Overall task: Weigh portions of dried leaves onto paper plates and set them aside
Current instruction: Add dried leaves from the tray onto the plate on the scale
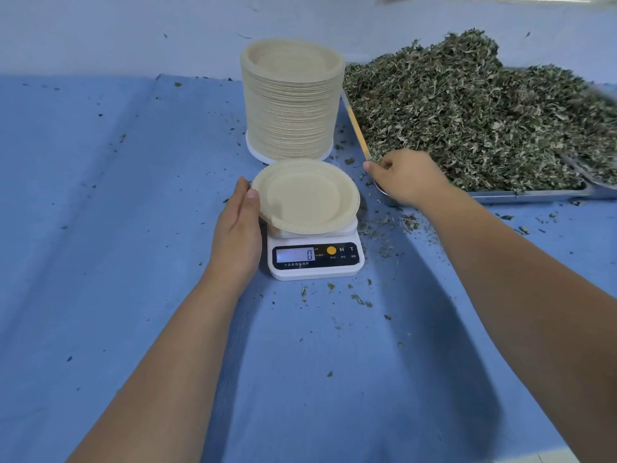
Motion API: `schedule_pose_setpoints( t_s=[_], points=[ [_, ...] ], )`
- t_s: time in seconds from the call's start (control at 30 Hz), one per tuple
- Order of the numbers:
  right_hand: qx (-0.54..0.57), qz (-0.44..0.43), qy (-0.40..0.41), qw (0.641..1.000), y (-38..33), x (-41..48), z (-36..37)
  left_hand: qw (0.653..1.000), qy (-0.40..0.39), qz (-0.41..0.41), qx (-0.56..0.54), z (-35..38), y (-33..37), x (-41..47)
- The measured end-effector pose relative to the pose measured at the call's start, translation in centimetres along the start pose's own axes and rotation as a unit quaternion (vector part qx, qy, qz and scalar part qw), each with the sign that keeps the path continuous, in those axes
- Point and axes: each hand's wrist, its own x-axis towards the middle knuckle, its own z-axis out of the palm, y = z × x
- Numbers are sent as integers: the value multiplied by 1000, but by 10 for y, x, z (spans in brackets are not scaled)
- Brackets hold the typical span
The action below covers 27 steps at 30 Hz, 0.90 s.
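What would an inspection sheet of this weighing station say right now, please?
Surface: blue cloth, creased.
Job's things: empty paper plate tilted on the scale, display reading 0; tall plate stack behind; dried leaves heaped in a metal tray.
Clutter: leaf crumbs scattered round the scale.
Hands: left hand straight-fingered beside the paper plate, thumb on its rim; right hand curled at the tray's near corner, contents unclear.
Cables: nothing seen.
Surroundings: pale surface beyond the cloth.
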Motion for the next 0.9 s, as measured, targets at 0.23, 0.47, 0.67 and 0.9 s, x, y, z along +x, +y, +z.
schedule_pose_setpoints(
  t_s=[0.23,0.47,0.67,0.9],
  points=[
    [39,1,84,996,1,9,-7,1000,15,7,8,3,1,-2],
    [82,-12,188,979,-7,3,-14,1000,14,7,16,5,-2,-1],
    [136,-98,272,948,-48,-5,-39,999,31,-1,7,6,4,6],
    [173,-251,140,942,-111,-45,-20,998,44,-30,-33,11,12,17]
  ],
)
